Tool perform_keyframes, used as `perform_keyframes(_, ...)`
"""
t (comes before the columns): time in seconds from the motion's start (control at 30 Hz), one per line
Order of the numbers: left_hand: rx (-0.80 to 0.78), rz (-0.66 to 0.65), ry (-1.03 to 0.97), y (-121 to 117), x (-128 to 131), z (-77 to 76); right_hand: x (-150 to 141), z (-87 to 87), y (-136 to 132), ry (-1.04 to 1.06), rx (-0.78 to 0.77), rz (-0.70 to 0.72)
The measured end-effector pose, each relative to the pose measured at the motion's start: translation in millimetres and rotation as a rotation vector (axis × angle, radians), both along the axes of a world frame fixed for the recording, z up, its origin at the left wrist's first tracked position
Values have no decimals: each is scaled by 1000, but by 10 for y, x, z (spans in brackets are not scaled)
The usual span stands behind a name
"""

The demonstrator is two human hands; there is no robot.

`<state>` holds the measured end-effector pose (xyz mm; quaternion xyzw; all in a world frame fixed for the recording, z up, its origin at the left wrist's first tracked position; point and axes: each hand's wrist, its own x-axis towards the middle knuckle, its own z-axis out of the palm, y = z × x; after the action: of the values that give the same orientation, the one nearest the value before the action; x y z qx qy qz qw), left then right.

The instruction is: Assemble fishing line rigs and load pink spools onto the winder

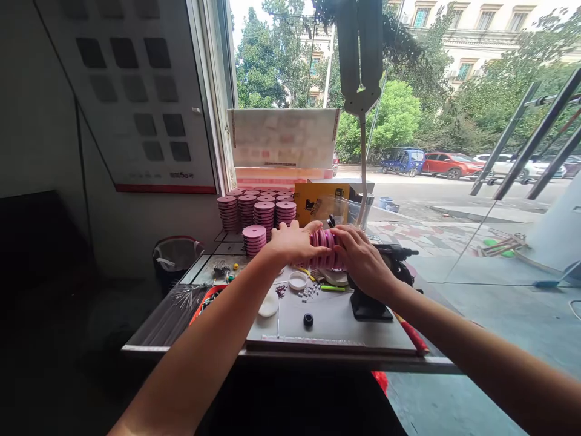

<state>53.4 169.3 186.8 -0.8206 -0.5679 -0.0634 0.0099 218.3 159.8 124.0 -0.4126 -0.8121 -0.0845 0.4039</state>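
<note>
My left hand and my right hand are both closed on a row of pink spools, turned on its side above the table. The left grips its left end with the thumb in front, and the right presses on the other end. Part of the row is hidden behind my fingers. Just below and behind my right hand stands a black hand-cranked machine on a flat base, its upper part partly covered. Stacks of similar spools stand at the back left, with a shorter stack in front.
On the table lie a white round lid, small grey beads, a green pen-like tool, a black ring-shaped part and an orange tray. A yellow box and a lamp arm rise behind.
</note>
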Motion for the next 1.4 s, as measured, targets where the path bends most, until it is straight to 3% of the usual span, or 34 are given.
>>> perform_keyframes(0.33, 67, 37, -40, -109, 108, -60, 332, 182, 50, 1, -151, 100)
perform_keyframes(0.67, 47, -21, -39, -32, 94, -46, 384, 172, 75, -86, -250, 178)
perform_keyframes(0.9, 103, 1, -43, -70, 156, -77, 389, 156, 40, -53, -279, 175)
perform_keyframes(1.1, 121, 14, -34, -94, 223, -108, 624, 329, 385, 83, -414, 47)
perform_keyframes(1.27, 106, 8, -7, -122, 238, -77, 642, 583, 614, -107, -749, 331)
perform_keyframes(1.4, 95, 6, 5, -131, 246, -48, 603, 592, 499, -152, -799, 441)
